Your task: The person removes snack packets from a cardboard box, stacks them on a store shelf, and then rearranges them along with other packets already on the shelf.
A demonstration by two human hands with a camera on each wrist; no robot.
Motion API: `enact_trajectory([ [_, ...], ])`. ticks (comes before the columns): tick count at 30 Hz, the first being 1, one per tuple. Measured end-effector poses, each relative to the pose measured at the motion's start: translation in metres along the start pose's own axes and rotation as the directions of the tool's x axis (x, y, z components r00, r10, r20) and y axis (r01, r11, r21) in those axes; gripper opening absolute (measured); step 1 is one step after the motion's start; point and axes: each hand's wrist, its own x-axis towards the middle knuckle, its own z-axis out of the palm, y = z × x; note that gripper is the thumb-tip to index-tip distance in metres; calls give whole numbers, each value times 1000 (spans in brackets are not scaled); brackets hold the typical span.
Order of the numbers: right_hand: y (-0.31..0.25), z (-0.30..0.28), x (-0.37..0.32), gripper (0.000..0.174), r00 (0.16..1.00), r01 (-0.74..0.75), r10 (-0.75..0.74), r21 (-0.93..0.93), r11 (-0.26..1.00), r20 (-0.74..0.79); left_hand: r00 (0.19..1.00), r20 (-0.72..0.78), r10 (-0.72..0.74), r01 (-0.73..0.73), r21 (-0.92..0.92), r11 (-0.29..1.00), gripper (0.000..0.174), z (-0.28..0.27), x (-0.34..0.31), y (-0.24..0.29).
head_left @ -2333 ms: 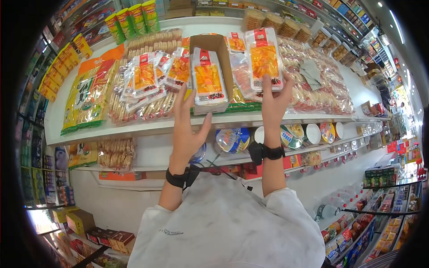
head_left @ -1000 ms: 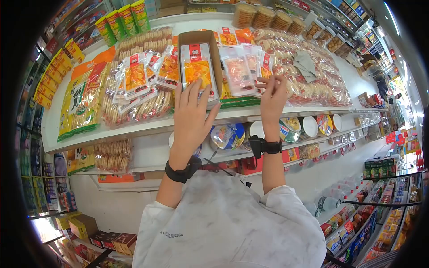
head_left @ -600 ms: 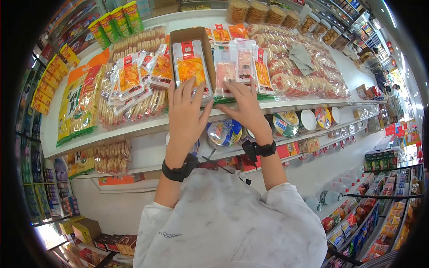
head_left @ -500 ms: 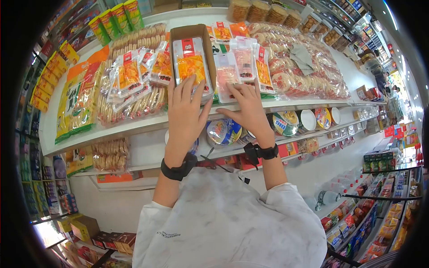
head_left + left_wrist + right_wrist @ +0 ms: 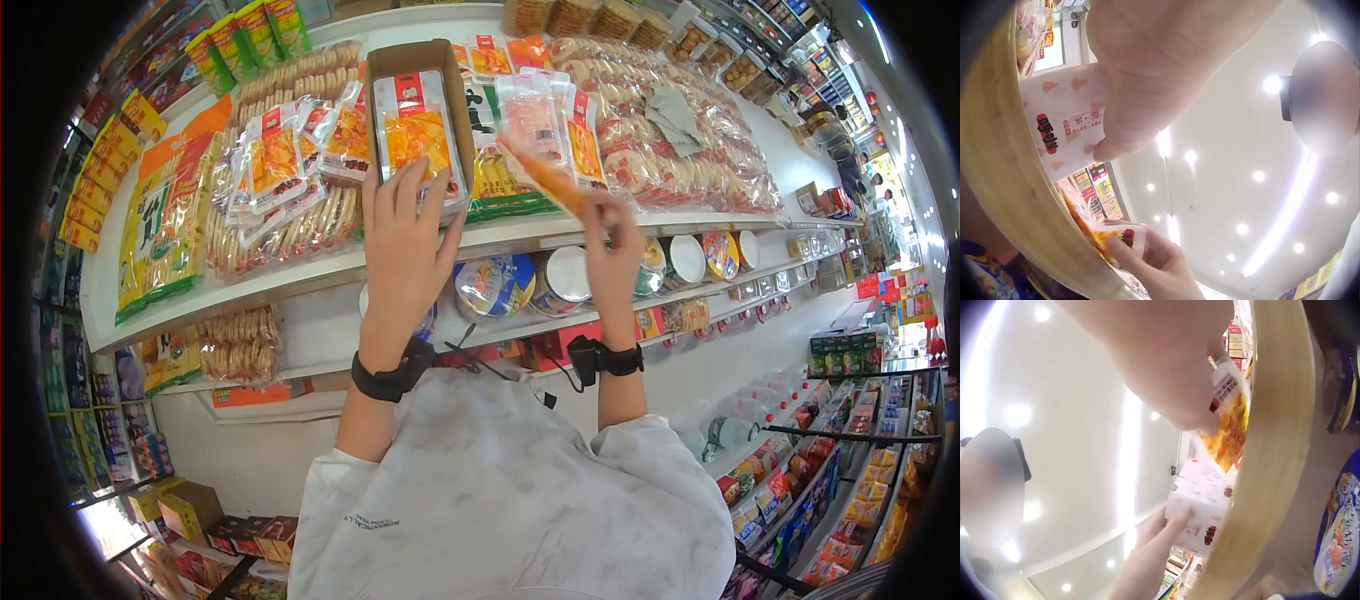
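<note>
Raised at a slant above the front edge of a long white shelf (image 5: 295,283), where it blurs in the head view, a flat orange-and-white plastic snack packet (image 5: 548,178) is pinched between the thumb and fingers of the right hand (image 5: 612,245). To its left, an open-topped cardboard box (image 5: 462,125), brown inside and patterned with pink triangles outside, holds a similar red-topped packet (image 5: 415,130); the left hand (image 5: 405,240) rests against its front, fingers extended and apart. Beyond the raised packet lie pinkish clear-fronted packets (image 5: 530,112); more orange packets (image 5: 275,158) are heaped left of the box.
</note>
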Motion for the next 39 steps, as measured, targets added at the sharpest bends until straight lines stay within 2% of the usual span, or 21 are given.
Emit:
enact_trajectory([
  [1,-4,-3,3,20,987,-127,131,50,991,-95,1000,1,-1,1,-10,1000,48,-1,0,0],
  [2,-7,-2,4,22,979,-131,166,256,958,-120,1000,0,-2,2,-18,1000,48,-1,1,0],
  [4,-15,5,7,26,958,-102,247,633,767,-146,1000,3,-6,6,-32,999,60,-1,0,-1],
  [7,-36,17,10,33,959,-149,280,753,641,-48,1000,-28,-5,2,-96,995,84,0,2,-1],
  [8,-32,20,8,36,980,-135,198,687,714,-14,999,-44,-4,-1,-123,992,93,-1,3,-1],
  [12,-58,46,11,48,996,-89,63,672,735,63,999,-54,-4,-7,-206,978,119,-7,3,-1],
  [15,-86,62,13,50,1000,20,-27,653,757,0,997,-83,-2,-24,-307,951,121,-17,5,2],
  [19,-101,80,18,53,989,93,-144,685,723,16,985,-153,75,-118,-295,948,112,-27,9,6],
  [20,-102,83,16,50,993,47,-108,671,740,51,986,-148,82,-122,-289,949,108,-27,10,5],
  [22,-102,94,13,45,976,154,-217,614,774,29,986,-134,96,-131,-283,950,100,-23,12,3],
  [23,-100,98,13,42,963,209,-270,580,787,19,996,-62,71,-82,-201,976,95,-23,12,2],
  [24,-94,94,18,32,887,439,-463,301,846,7,999,9,41,-40,-116,992,89,-23,12,0],
  [25,-89,91,20,32,883,453,-470,259,853,3,997,75,9,-6,-33,999,84,-23,13,-1],
  [27,-83,81,24,30,875,477,-484,165,863,-1,996,91,-14,12,20,1000,72,-20,9,-4],
  [28,-74,75,32,30,896,442,-445,151,884,-15,995,96,-27,23,48,999,67,-18,9,-4],
  [31,-29,67,56,33,921,389,-389,-12,921,25,1000,22,-14,14,-4,1000,54,-19,10,-1],
  [32,-16,70,62,40,896,444,-443,-125,887,38,999,27,-19,19,-11,1000,52,-18,10,-1],
  [35,8,69,66,49,864,499,-470,-434,750,180,999,35,-23,24,-30,999,49,-14,10,-2],
  [39,26,75,69,50,885,465,-422,-417,781,197,999,28,-29,30,-44,999,48,-12,9,-4],
])
